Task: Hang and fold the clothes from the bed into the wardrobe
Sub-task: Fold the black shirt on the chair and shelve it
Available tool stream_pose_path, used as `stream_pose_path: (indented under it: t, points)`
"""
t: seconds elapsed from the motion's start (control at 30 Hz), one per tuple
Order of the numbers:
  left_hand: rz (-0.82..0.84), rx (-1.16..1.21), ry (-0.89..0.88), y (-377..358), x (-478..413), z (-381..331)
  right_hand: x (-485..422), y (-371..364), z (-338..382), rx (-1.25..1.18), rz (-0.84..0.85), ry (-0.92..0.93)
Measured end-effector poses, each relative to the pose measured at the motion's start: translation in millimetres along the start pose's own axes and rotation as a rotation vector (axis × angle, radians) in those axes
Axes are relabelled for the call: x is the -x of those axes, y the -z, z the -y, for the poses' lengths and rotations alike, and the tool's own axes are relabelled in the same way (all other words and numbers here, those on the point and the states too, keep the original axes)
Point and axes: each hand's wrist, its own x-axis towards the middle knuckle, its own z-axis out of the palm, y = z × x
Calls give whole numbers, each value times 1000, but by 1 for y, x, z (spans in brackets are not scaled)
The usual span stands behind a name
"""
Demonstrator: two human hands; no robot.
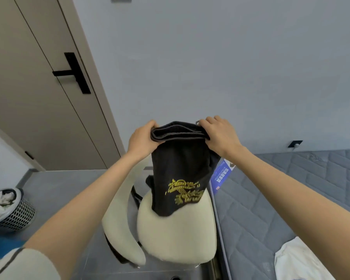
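Observation:
A black garment with a yellow print hangs folded lengthwise in front of me, its lower end over the seat of a cream chair. My left hand grips the left end of its folded top edge. My right hand grips the right end of that edge. Both arms are stretched forward at about the same height. A white garment lies on the grey quilted mattress at the lower right.
A beige door with a black handle stands at the left. A mesh waste bin full of white paper sits on the grey floor at the far left. A blue label lies at the mattress head.

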Motion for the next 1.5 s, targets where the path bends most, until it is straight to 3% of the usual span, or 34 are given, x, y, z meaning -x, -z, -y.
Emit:
stream_pose_path:
  t: [0.13,0.27,0.47,0.67,1.0,1.1,1.23,1.37,1.43,1.5]
  points:
    - [-42,-34,-29,-14,-10,16,-6,-21,3,-15,-45,-22]
    - [37,-14,-37,-55,8,47,20,-67,7,-56,88,-40]
    - [278,-166,-29,-133,72,104,85,-151,17,-148,507,-152]
    - [657,-226,110,-198,157,137,164,-204,31,-312,938,-217]
    - [1001,61,480,-274,235,162,227,-254,22,-385,1438,-148]
    - [918,153,611,-290,241,175,227,-271,14,-421,1450,-181]
    - [663,325,803,-305,220,189,202,-299,-2,-419,1330,-224]
    - [282,352,987,-324,193,197,188,-330,-2,-319,861,-324]
    - [139,180,910,-333,190,198,194,-343,7,-321,700,-329]
    - [110,-34,665,-347,196,193,213,-357,20,-313,684,-224]
